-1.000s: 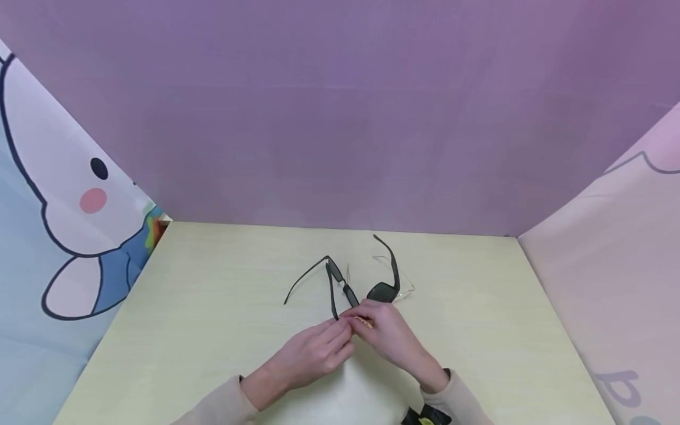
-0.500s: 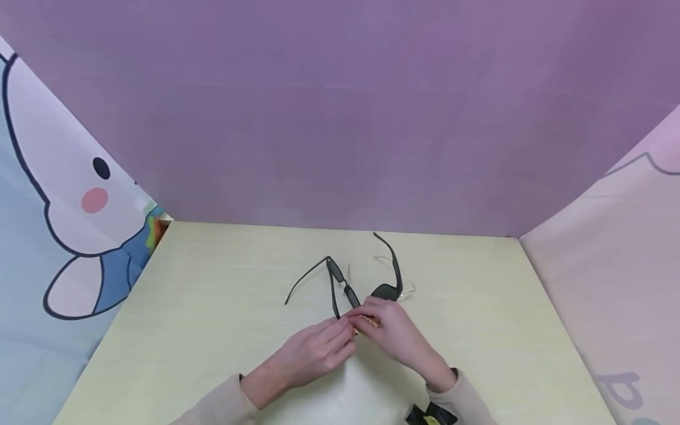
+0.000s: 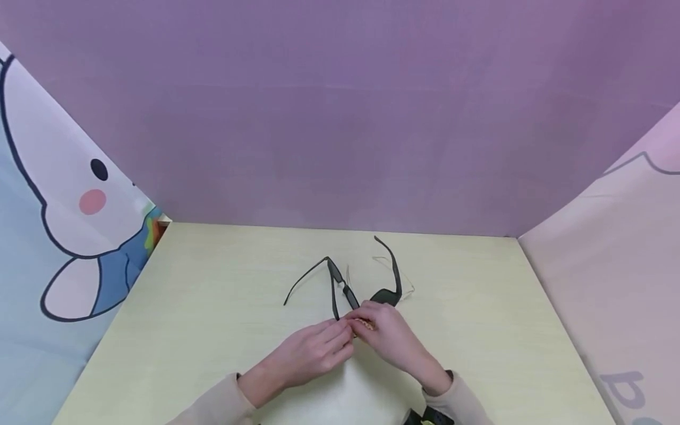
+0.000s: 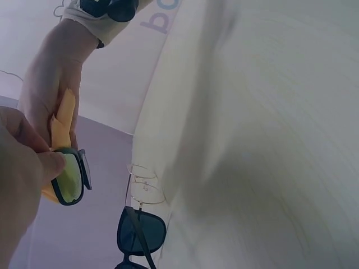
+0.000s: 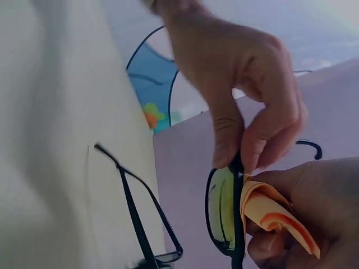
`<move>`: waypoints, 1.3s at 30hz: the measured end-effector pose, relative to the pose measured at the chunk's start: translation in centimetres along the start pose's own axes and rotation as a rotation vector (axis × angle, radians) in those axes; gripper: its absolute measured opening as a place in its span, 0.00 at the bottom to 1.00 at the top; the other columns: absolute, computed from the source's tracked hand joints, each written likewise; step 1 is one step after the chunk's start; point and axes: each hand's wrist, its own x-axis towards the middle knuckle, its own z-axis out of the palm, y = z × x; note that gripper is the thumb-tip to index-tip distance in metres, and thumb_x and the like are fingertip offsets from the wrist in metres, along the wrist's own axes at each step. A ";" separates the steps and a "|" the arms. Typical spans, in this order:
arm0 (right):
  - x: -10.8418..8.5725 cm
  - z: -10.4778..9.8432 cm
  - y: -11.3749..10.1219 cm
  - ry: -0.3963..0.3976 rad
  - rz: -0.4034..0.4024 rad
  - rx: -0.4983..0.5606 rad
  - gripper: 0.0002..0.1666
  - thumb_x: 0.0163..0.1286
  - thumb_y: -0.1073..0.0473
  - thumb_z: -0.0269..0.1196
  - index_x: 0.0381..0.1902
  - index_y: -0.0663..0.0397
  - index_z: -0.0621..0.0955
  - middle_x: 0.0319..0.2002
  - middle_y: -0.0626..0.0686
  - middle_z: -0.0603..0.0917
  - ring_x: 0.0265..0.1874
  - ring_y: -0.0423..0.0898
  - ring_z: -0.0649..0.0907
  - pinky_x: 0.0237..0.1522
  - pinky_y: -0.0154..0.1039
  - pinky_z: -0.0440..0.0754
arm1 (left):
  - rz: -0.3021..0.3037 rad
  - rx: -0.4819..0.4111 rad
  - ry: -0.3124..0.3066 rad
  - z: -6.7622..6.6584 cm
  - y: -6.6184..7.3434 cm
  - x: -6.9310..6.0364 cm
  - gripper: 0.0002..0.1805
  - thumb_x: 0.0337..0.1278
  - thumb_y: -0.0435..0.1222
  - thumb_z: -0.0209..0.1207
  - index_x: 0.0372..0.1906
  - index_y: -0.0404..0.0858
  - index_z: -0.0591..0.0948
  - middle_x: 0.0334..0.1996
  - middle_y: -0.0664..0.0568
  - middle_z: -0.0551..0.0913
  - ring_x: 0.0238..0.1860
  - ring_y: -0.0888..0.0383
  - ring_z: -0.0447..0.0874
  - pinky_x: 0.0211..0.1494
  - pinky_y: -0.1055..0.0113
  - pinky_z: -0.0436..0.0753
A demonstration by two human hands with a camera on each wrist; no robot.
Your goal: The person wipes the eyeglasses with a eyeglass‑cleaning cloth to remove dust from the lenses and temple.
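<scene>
The left hand (image 3: 310, 352) is pinching the glasses (image 4: 68, 180) between thumb and fingers at the rim, the grip narrow. The right hand (image 3: 385, 333) is holding an orange cloth (image 5: 272, 212) in bent fingers, and the cloth is bearing against the frame. The glasses are extending rightward from the left fingers, above the surface (image 3: 239, 283); in the head view the hands are mostly hiding them. A black pair (image 3: 334, 270) is lying far of the left hand; whether its near arm is touching the fingers cannot be told. Sunglasses (image 4: 141, 231) are lying just far of the right hand, beside a wire pair (image 4: 148, 203).
</scene>
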 end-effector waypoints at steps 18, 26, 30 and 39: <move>0.0 -0.8 0.1 0.063 -0.048 -0.119 0.04 0.69 0.59 0.70 0.40 0.49 0.91 0.26 0.37 0.80 0.27 0.32 0.72 0.34 0.32 0.68 | 0.029 0.012 0.020 -0.5 -0.7 0.2 0.22 0.76 0.22 0.37 0.39 0.42 0.80 0.46 0.52 0.88 0.52 0.58 0.86 0.57 0.69 0.84; 0.1 -0.4 0.2 0.106 -0.034 -0.240 0.03 0.65 0.61 0.73 0.36 0.48 0.90 0.24 0.38 0.79 0.25 0.32 0.71 0.33 0.32 0.65 | 0.020 0.010 -0.015 -0.4 -0.6 0.0 0.23 0.76 0.22 0.36 0.39 0.43 0.80 0.45 0.53 0.87 0.51 0.59 0.85 0.57 0.70 0.83; 0.0 -0.4 0.1 0.015 -0.038 -0.078 0.05 0.69 0.61 0.69 0.40 0.49 0.90 0.27 0.36 0.80 0.26 0.30 0.71 0.36 0.33 0.66 | 0.033 0.013 -0.015 -0.4 -0.6 -0.1 0.24 0.76 0.21 0.34 0.40 0.43 0.81 0.48 0.52 0.88 0.53 0.59 0.86 0.60 0.69 0.83; 0.5 -0.1 0.7 0.147 -0.034 -0.304 0.02 0.65 0.60 0.73 0.35 0.48 0.90 0.24 0.39 0.80 0.25 0.34 0.71 0.33 0.32 0.64 | 0.048 0.046 0.003 -0.4 -1.1 0.0 0.24 0.75 0.20 0.35 0.40 0.43 0.80 0.45 0.53 0.87 0.51 0.58 0.85 0.58 0.68 0.84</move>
